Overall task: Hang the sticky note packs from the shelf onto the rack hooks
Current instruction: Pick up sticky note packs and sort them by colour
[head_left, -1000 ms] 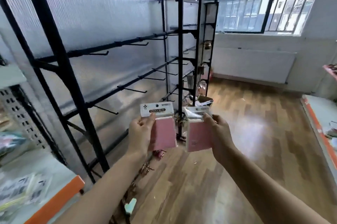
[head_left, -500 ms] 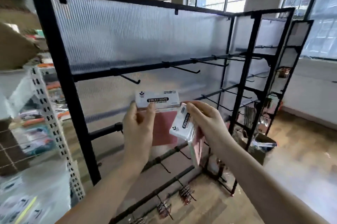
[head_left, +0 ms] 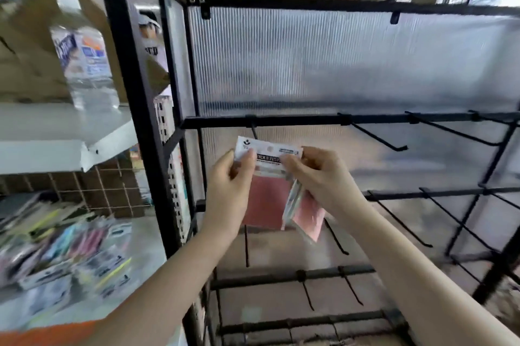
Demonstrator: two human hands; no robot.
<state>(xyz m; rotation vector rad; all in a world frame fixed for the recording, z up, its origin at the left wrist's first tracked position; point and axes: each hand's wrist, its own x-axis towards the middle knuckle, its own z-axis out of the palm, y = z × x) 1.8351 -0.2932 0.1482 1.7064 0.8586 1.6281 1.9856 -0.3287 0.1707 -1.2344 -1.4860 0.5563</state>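
A pink sticky note pack (head_left: 264, 199) with a white header card is held up in front of the black rack (head_left: 281, 120), just under its leftmost hook (head_left: 254, 130) on the upper bar. My left hand (head_left: 229, 190) pinches the header's left side. My right hand (head_left: 320, 176) touches the header's right side with its fingertips and holds a second pink pack (head_left: 305, 214), which hangs tilted below the palm. The pack's header covers the hook's tip.
More empty black hooks (head_left: 377, 136) line the rack's bars to the right and below. A white shelf (head_left: 64, 143) on the left carries a plastic bottle (head_left: 87, 64); the lower shelf holds several stationery packs (head_left: 62, 255). A ribbed translucent panel (head_left: 337, 64) backs the rack.
The view has swung left and closer to the rack. Both hands have brought the packs together and raised the first pack to the leftmost upper hook; the second pack now hangs under my right hand.
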